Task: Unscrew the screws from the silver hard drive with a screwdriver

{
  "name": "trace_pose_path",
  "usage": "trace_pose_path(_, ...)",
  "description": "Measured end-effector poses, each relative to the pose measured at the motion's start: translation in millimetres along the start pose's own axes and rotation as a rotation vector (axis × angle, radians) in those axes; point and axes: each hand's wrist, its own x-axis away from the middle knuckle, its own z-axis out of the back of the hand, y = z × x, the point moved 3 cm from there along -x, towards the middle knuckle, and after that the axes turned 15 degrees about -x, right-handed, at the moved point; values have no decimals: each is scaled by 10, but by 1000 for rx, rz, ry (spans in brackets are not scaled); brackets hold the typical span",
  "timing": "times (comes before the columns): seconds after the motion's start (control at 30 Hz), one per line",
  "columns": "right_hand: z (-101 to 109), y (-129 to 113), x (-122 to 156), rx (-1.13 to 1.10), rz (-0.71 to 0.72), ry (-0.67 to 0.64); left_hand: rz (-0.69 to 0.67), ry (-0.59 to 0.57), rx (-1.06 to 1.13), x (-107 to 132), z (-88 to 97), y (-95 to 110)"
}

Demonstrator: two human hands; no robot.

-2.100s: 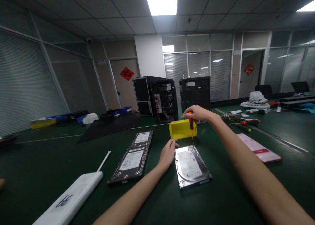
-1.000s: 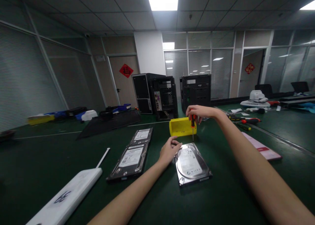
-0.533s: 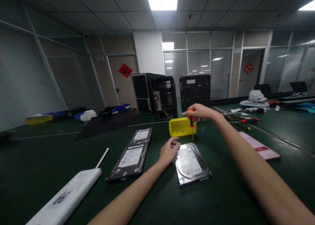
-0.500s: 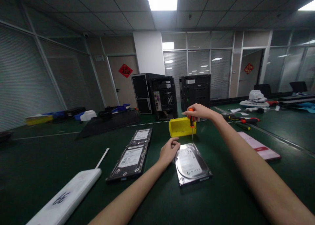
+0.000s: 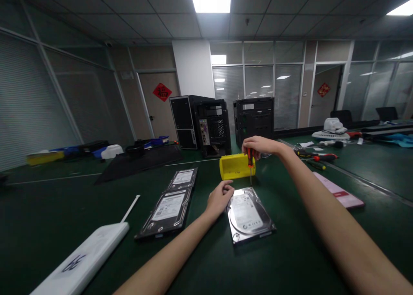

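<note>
A silver hard drive (image 5: 249,214) lies flat on the dark green table (image 5: 290,260) in front of me. My left hand (image 5: 220,197) rests with curled fingers against the drive's far left corner. My right hand (image 5: 260,145) is closed round the top of an orange-handled screwdriver (image 5: 250,161). The screwdriver stands upright with its thin tip on the drive's far right corner. A small yellow bin (image 5: 236,167) stands just behind the drive, close to the screwdriver.
Two more hard drives (image 5: 167,207) (image 5: 182,178) lie to the left. A white device with an antenna (image 5: 82,260) sits at the near left. Two open computer cases (image 5: 213,126) (image 5: 254,118) stand behind. Loose screwdrivers (image 5: 314,157) and a pink-and-white sheet (image 5: 337,191) lie to the right.
My right hand's fingers have shifted round the screwdriver handle while its tip stays on the drive's corner. The left hand stays at the drive. The view has drifted slightly.
</note>
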Motion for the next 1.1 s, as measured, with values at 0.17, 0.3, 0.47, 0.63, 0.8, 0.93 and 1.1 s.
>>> trace_pose_path(0.17, -14, -22, -5, -19, 27, -6, -8, -4, -16, 9, 12, 24)
trace_pose_path(0.3, -37, -40, 3, 34, 92, 61, -12, -10, -39, 27, 32, 58)
trace_pose_path(0.47, -67, -38, 4, 99, 123, 113, -47, -53, -78, 59, 67, 126)
trace_pose_path(0.63, -68, 1, -31, 102, 117, 115, -69, -80, -114, 86, 92, 166)
trace_pose_path(0.8, -70, 21, -64, 30, 74, 83, -83, -94, -126, 98, 104, 185)
trace_pose_path(0.93, -51, 30, -57, -39, 74, 40, -94, -99, -132, 95, 104, 178)
trace_pose_path(1.1, 25, 89, -31, -44, 87, 22, -132, -99, -136, 79, 83, 152)
